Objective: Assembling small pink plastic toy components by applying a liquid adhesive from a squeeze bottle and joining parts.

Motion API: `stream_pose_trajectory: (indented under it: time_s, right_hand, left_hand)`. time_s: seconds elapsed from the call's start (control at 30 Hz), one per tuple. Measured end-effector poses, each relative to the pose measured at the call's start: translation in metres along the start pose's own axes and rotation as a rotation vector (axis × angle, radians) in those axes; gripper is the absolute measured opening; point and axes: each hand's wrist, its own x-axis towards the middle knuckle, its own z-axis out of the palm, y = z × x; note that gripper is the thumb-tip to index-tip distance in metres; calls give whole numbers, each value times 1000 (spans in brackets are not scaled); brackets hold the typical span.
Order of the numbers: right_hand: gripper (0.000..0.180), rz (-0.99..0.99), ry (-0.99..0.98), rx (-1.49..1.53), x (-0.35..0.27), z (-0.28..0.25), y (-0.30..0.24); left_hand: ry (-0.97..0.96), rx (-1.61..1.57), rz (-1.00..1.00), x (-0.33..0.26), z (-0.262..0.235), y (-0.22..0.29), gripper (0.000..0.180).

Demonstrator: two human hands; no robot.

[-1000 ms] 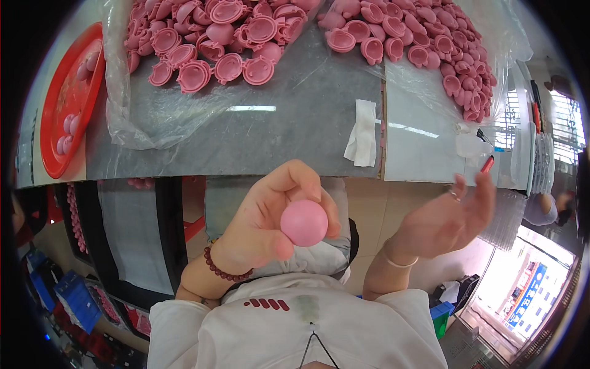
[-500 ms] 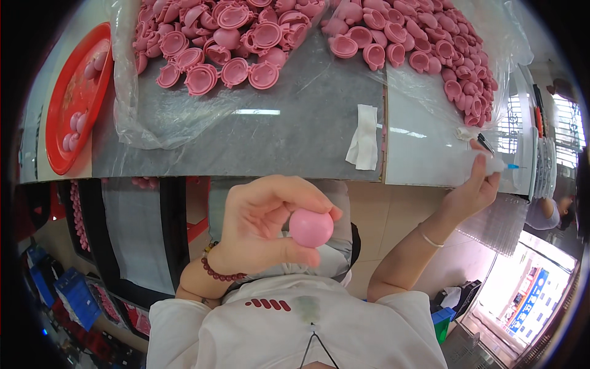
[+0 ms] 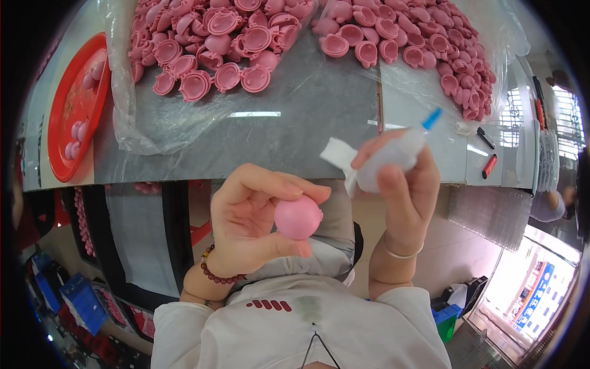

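Observation:
My left hand (image 3: 243, 215) is closed around a smooth pink plastic ball (image 3: 298, 219), pinched between thumb and fingers above my lap. A small tab juts from its right side. To the right, my right hand (image 3: 410, 197) grips a translucent white squeeze bottle (image 3: 393, 161). Its blue tip (image 3: 433, 119) points up and to the right, away from the ball. A folded white paper strip (image 3: 340, 154) is lifted beside the bottle's base, against the right fingers; exactly how it is held is blurred.
Two heaps of pink plastic half-shells, a left one (image 3: 224, 49) and a right one (image 3: 424, 43), lie on clear plastic sheeting at the table's back. A red tray (image 3: 55, 141) with several pink balls stands at left. A black pen (image 3: 485, 138) and red marker (image 3: 490, 166) lie at right.
My right hand has come leftward from the table's right side with the bottle, and the paper strip has risen off the tabletop. The left hand still holds the ball, shifted slightly left.

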Motion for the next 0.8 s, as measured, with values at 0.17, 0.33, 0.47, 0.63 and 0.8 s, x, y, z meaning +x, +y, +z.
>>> stream_pose_trajectory:
  time_s: [0.17, 0.33, 0.47, 0.63, 0.8]
  right_hand:
    - [40, -272, -113, 426, -20, 8, 7]
    - [37, -239, -120, 604, -26, 23, 5]
    - [36, -161, -132, 680, -28, 20, 3]
    - [35, -149, -167, 642, -27, 16, 7]
    - [35, -210, -243, 512, -25, 17, 4]
  left_hand:
    - [-5, -80, 18, -2, 3, -5, 48]
    - [-9, 24, 20, -1, 7, -8, 43]
    - [6, 199, 40, 1, 10, -3, 38]
    - [-13, 548, 82, 3, 12, 6, 34]
    - [-5, 843, 121, 1, 16, 12, 33]
